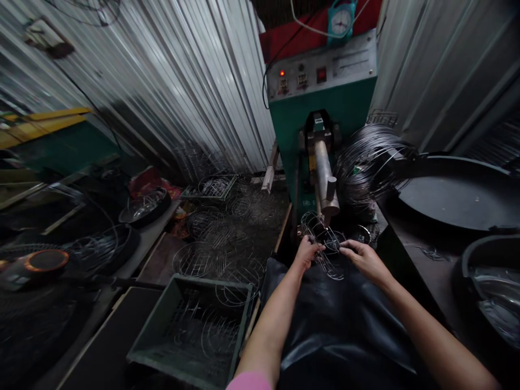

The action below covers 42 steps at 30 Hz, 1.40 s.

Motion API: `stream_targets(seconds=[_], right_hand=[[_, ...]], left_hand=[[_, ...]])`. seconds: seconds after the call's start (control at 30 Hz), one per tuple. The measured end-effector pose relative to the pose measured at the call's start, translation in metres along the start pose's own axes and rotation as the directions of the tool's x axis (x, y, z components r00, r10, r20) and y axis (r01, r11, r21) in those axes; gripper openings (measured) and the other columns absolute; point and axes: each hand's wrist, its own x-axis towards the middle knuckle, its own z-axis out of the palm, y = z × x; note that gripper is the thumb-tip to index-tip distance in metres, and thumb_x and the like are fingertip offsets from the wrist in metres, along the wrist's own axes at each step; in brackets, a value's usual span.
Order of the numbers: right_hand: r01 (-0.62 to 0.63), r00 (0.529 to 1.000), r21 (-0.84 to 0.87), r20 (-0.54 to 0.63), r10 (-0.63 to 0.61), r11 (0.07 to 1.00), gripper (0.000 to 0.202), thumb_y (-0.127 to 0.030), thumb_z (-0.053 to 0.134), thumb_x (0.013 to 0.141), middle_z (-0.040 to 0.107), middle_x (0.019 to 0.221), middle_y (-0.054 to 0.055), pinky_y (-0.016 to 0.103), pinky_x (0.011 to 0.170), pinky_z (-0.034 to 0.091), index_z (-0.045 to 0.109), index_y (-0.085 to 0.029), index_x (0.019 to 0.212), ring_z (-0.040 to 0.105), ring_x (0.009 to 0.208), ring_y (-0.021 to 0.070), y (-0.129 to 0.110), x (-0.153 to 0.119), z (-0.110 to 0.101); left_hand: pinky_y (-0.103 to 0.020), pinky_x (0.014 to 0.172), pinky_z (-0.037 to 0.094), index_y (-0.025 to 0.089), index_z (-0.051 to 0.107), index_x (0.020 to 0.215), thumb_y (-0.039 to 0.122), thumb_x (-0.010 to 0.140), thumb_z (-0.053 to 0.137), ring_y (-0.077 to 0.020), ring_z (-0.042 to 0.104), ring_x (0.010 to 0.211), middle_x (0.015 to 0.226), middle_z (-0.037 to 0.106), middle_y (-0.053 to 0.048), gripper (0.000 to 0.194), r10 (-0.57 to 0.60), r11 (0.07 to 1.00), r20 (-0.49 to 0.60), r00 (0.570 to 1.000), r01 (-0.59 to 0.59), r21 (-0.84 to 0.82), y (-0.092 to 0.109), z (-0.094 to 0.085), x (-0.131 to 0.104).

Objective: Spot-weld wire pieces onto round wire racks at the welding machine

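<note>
My left hand (pixel 308 252) is closed on a round wire rack (pixel 331 269), which stands tilted under the welding arm. My right hand (pixel 361 260) pinches a thin wire piece (pixel 335 242) at the rack's right side; its exact shape is hard to make out. Just above both hands is the tip of the metal arm (pixel 326 179) of a green spot welder (pixel 333 97). The rack is close to that tip, but whether they touch I cannot tell. A black apron (pixel 337 325) covers my lap below the hands.
At left stands a green plastic crate (pixel 150 330) with wire racks inside. More wire racks (pixel 219 233) lie on the floor behind it. Right of the welder are a wire coil (pixel 369 162), a large black basin (pixel 455 192) and another black tub (pixel 471 276). A corrugated metal wall (pixel 195 81) rises behind.
</note>
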Motion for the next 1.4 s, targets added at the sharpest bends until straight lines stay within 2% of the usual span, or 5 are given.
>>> stream_targets(seconds=[0.47,0.7,1.0,1.27,1.4], right_hand=[[0.013,1.000,-0.017,-0.002,-0.014,1.000,0.029,-0.046,0.051,0.073,0.064,0.075,0.004,0.029,0.066,0.044,0.061,-0.018,0.075,0.057,0.074,0.0199,-0.006,-0.001,0.000],[-0.016,1.000,0.000,-0.016,0.016,1.000,0.031,-0.047,0.051,0.072,0.062,0.069,0.003,0.028,0.061,0.043,0.061,-0.018,0.075,0.056,0.069,0.0190,-0.001,0.003,0.004],[0.041,0.998,-0.060,-0.054,-0.044,0.997,0.031,-0.046,0.050,0.073,0.065,0.075,0.005,0.031,0.070,0.044,0.062,-0.017,0.078,0.058,0.074,0.0205,0.001,0.003,0.009],[0.026,0.999,0.062,-0.030,-0.025,0.998,0.041,-0.050,0.057,0.072,0.067,0.095,0.007,0.034,0.081,0.045,0.064,-0.018,0.095,0.059,0.090,0.0234,0.003,-0.008,0.011],[-0.010,1.000,0.074,-0.017,0.011,0.997,0.038,-0.054,0.057,0.071,0.066,0.082,0.005,0.032,0.076,0.046,0.064,-0.018,0.082,0.059,0.081,0.0225,0.011,-0.013,0.010]], left_hand=[[-0.016,0.039,0.033,0.019,0.040,0.080,0.029,0.051,0.070,-0.0041,0.038,0.043,0.058,0.043,0.008,0.044,0.000,1.000,-0.067,0.998,-0.001,-0.009,-0.004,0.005,-0.011],[-0.016,0.037,0.028,0.020,0.039,0.077,0.032,0.053,0.071,-0.0036,0.035,0.039,0.054,0.042,0.008,0.042,-0.028,1.000,-0.099,0.995,0.028,-0.004,-0.009,0.005,-0.004],[-0.015,0.038,0.024,0.020,0.039,0.081,0.036,0.051,0.073,-0.0024,0.033,0.041,0.060,0.042,0.008,0.048,0.053,0.998,-0.162,0.985,-0.056,-0.012,-0.003,0.001,-0.012],[-0.015,0.036,0.022,0.020,0.040,0.078,0.039,0.051,0.071,-0.0016,0.029,0.039,0.057,0.036,0.009,0.045,-0.026,0.992,-0.073,0.997,0.017,-0.124,0.000,0.000,-0.009],[-0.015,0.035,0.016,0.019,0.042,0.075,0.035,0.049,0.071,-0.0007,0.025,0.038,0.056,0.033,0.010,0.042,-0.058,0.985,-0.071,0.996,0.045,-0.169,0.000,0.003,-0.004]])
